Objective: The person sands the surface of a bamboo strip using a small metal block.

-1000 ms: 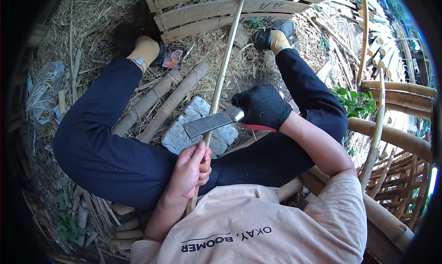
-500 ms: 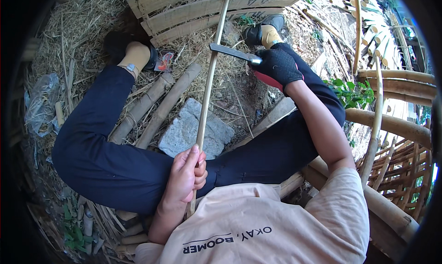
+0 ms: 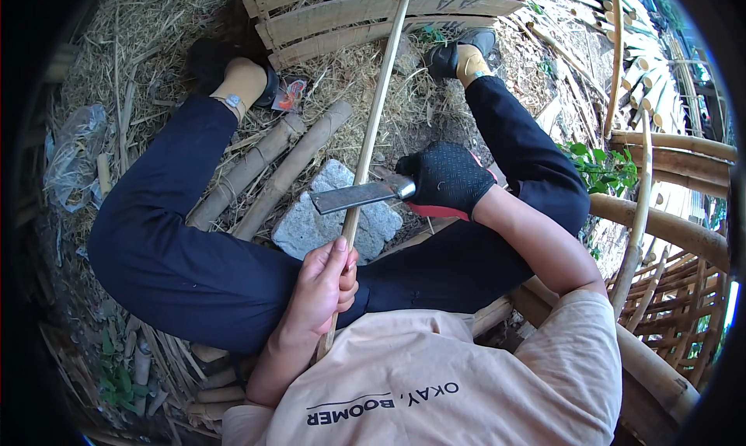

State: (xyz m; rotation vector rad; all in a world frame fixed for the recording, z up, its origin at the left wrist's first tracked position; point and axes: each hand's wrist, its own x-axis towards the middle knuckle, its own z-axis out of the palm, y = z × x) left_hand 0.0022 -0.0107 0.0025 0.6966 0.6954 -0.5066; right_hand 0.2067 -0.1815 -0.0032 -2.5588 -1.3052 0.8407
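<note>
The left hand (image 3: 322,287) is bare and wrapped around a thin wooden stick (image 3: 378,120) near its lower end. Its fingers (image 3: 344,281) curl closed about the wood, with the thumb lying along it and pointing up the length. Below the fist a short piece of the stick comes out and reaches the beige shirt (image 3: 420,368); above the fist the long part slants up and slightly right, passing over a grey stone (image 3: 299,232) and between the legs to a slatted crate (image 3: 388,28).

The right hand (image 3: 447,180), in a black and red glove, is closed around the handle of a knife (image 3: 342,199); the glove hides most of the grip. The broad blade crosses over the stick just beyond the left fist, its tip sticking out on the left side. How deeply its edge meets the wood cannot be told.

Left of the stone lie two poles (image 3: 295,168) on straw-covered ground (image 3: 167,65), beside the left leg (image 3: 175,236).
</note>
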